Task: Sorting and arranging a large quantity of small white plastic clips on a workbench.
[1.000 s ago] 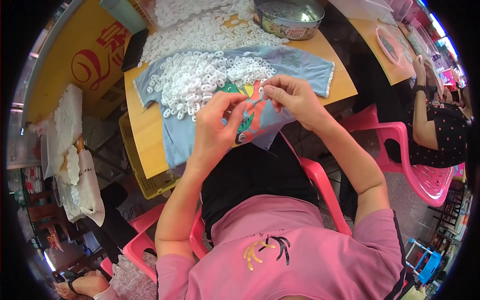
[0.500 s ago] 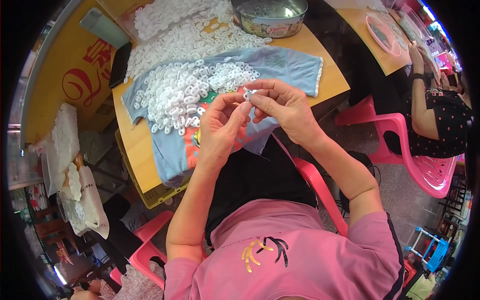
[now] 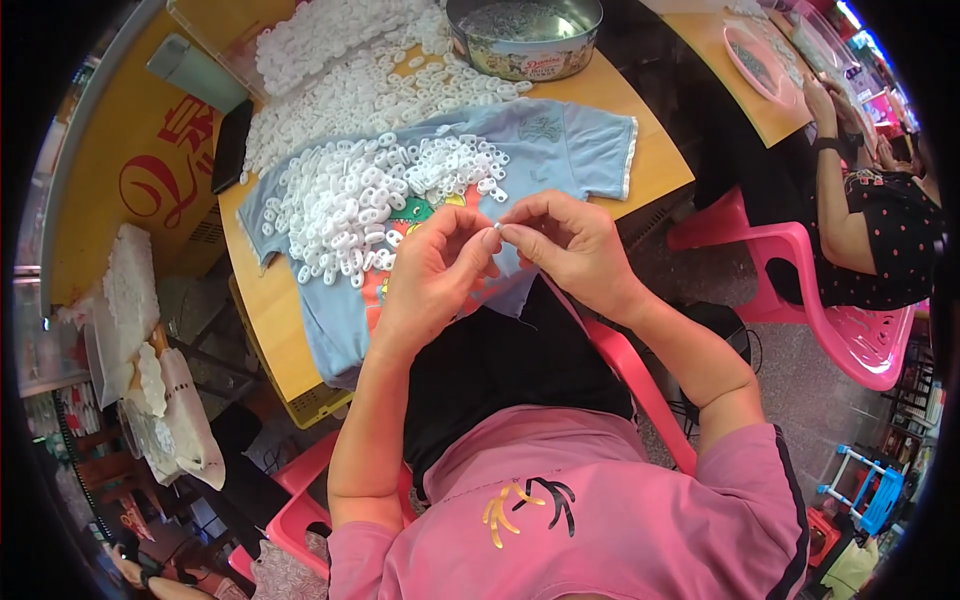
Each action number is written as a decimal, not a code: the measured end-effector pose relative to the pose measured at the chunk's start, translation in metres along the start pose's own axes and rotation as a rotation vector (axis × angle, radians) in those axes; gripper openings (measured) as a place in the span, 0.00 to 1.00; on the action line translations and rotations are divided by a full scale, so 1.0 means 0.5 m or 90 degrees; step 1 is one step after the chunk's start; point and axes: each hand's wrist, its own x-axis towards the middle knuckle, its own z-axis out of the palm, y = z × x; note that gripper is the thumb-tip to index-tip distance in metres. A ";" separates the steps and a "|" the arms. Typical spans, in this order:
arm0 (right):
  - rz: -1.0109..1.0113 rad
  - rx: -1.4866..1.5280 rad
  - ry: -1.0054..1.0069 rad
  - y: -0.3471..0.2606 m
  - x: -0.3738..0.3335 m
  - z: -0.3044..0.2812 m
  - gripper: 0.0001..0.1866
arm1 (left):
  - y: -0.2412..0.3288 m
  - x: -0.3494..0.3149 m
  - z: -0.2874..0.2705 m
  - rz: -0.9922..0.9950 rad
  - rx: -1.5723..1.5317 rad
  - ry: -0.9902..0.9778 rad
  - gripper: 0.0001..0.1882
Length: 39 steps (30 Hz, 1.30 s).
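A: Hands?
B: Two. Left hand (image 3: 435, 275) and right hand (image 3: 575, 250) nearly tip to tip, each with thumb and index pinched at one small white piece (image 3: 498, 227). Remaining fingers curled, loosely.
A: Piece readable?
B: Barely. Fingertips cover most of it; can't tell if it's one part or two joined. It's held above the near part of one blue shirt (image 3: 575, 150).
A: On the shirt?
B: Two touching heaps: a big one of white two-hole pieces (image 3: 340, 210), a lesser one of smaller white pieces (image 3: 455, 165) at its right. Overlapped, can't count. They and the hands hide much of the coloured print.
A: Beyond?
B: Shirt lies on a yellow surface (image 3: 655, 155), near edge draped over. Behind it, a wide spread of more white pieces (image 3: 330, 125), also uncountable. One round tin (image 3: 525, 65) at far right, small contents unclear. At the left edge, one dark flat object (image 3: 230, 147), one grey-green container (image 3: 200, 78) just behind it.
A: Outskirts?
B: One yellow crate (image 3: 318, 408) below, mostly hidden by the surface. Right: one co-worker (image 3: 850, 215) in a dotted top, cut off by the fisheye rim, near one pink tray (image 3: 757, 65).
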 end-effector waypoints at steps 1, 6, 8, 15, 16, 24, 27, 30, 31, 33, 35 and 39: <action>0.034 0.070 0.012 0.000 -0.003 0.001 0.07 | 0.000 -0.001 0.002 0.005 -0.047 -0.013 0.08; 0.063 0.279 0.086 -0.001 -0.012 0.026 0.07 | -0.016 -0.010 0.025 0.063 -0.110 0.010 0.09; 0.064 0.269 0.083 0.001 -0.016 0.028 0.08 | -0.021 -0.011 0.033 0.086 -0.151 0.060 0.08; 0.065 0.235 0.064 0.001 -0.027 0.026 0.08 | -0.034 -0.012 0.037 0.098 -0.153 0.099 0.07; 0.093 0.268 0.062 -0.006 -0.026 0.023 0.08 | -0.033 -0.012 0.041 0.093 -0.185 0.089 0.08; 0.155 0.145 -0.003 -0.003 -0.006 -0.037 0.07 | -0.052 0.007 0.039 0.120 -0.242 0.058 0.08; -0.079 -0.206 0.048 0.009 0.046 -0.098 0.06 | -0.056 0.015 0.030 0.084 -0.259 0.084 0.08; -0.079 -0.429 0.021 0.004 0.078 -0.127 0.05 | -0.065 0.018 0.023 0.062 -0.259 0.096 0.08; -0.127 -0.462 0.008 0.012 0.084 -0.130 0.05 | -0.067 0.020 0.024 0.070 -0.259 0.096 0.08; -0.176 -0.496 -0.007 0.021 0.091 -0.131 0.05 | -0.068 0.021 0.026 0.078 -0.260 0.097 0.08; -0.225 -0.564 -0.033 0.025 0.097 -0.125 0.05 | -0.068 0.021 0.026 0.081 -0.263 0.095 0.08; -0.237 -0.624 -0.049 0.029 0.104 -0.114 0.04 | -0.068 0.016 0.023 0.067 -0.254 0.091 0.09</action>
